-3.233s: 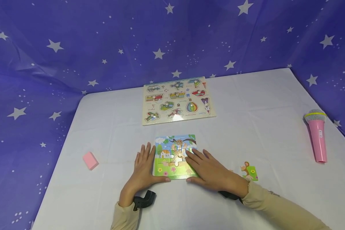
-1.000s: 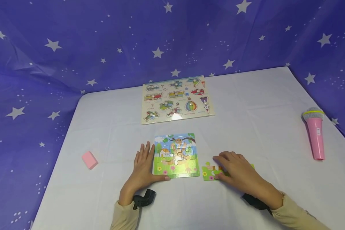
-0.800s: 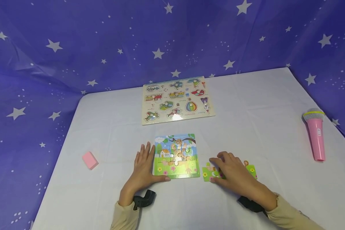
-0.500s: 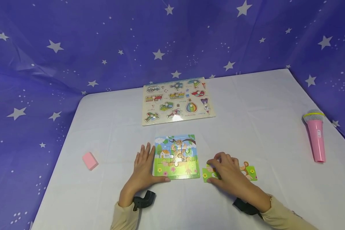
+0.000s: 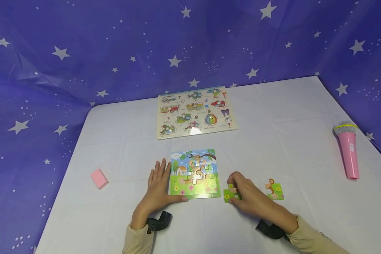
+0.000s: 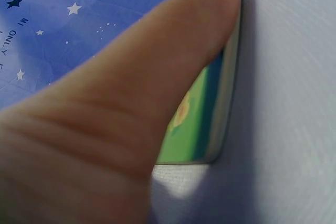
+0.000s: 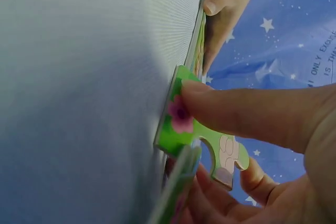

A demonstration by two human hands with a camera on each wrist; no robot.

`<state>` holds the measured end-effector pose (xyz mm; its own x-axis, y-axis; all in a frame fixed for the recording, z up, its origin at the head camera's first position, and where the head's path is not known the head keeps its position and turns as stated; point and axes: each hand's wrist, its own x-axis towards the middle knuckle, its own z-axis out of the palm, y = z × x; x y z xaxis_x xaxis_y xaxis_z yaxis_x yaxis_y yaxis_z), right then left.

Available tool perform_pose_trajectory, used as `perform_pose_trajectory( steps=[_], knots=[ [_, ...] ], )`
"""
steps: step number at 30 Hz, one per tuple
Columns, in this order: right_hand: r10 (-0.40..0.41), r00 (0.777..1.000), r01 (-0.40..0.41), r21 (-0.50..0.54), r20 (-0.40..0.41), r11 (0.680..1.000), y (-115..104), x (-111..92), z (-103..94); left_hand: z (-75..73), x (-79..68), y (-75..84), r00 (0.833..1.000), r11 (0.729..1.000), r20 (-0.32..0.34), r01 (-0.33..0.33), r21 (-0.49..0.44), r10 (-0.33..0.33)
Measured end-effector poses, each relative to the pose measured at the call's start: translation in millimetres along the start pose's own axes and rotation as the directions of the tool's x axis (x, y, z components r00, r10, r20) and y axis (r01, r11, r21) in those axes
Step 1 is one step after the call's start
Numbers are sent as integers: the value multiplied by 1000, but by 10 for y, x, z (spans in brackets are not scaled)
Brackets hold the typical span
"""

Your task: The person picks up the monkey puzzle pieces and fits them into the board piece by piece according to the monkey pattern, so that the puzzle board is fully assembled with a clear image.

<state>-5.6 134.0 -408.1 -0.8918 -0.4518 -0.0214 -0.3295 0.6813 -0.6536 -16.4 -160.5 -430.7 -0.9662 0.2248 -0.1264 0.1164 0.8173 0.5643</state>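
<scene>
A square jigsaw board (image 5: 195, 190) with a house, flowers and a branch lies mid-table. My left hand (image 5: 158, 187) rests along its left side, fingers straight, thumb on the lower edge; in the left wrist view the thumb (image 6: 157, 51) covers the board's corner. To the right of the board, my right hand (image 5: 249, 197) pinches a green jigsaw piece (image 5: 228, 196) low at the table. The right wrist view shows the thumb on this piece (image 7: 181, 114) by its pink flower, with curled fingers behind; the fingers' contact is partly hidden. Another jigsaw piece (image 5: 276, 190) lies right of this hand.
A wooden knob puzzle with vehicles (image 5: 197, 113) lies behind the jigsaw board. A pink block (image 5: 100, 179) is at the left, a pink toy microphone (image 5: 349, 151) at the far right. A starry blue cloth (image 5: 146, 42) hangs behind the white table.
My right hand has left the board, moved right to the loose jigsaw pieces, then slid left over them and taken hold of the left one. My left hand has stayed put.
</scene>
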Motion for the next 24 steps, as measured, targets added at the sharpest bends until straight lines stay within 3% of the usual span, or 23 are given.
perform_pose_trajectory(
  steps=[7,16,24],
  knots=[
    [-24,999,23,36,33,999,10,-10,-15,-3,0,2,1000,1000,-3,-3,6,3],
    [-63,998,62,24,10,998,25,-9,-17,1,-1,-3,1000,1000,0,2,6,-2],
    [-157,987,157,44,-21,987,44,-5,-20,4,2,-5,1000,1000,0,2,9,-2]
  ],
)
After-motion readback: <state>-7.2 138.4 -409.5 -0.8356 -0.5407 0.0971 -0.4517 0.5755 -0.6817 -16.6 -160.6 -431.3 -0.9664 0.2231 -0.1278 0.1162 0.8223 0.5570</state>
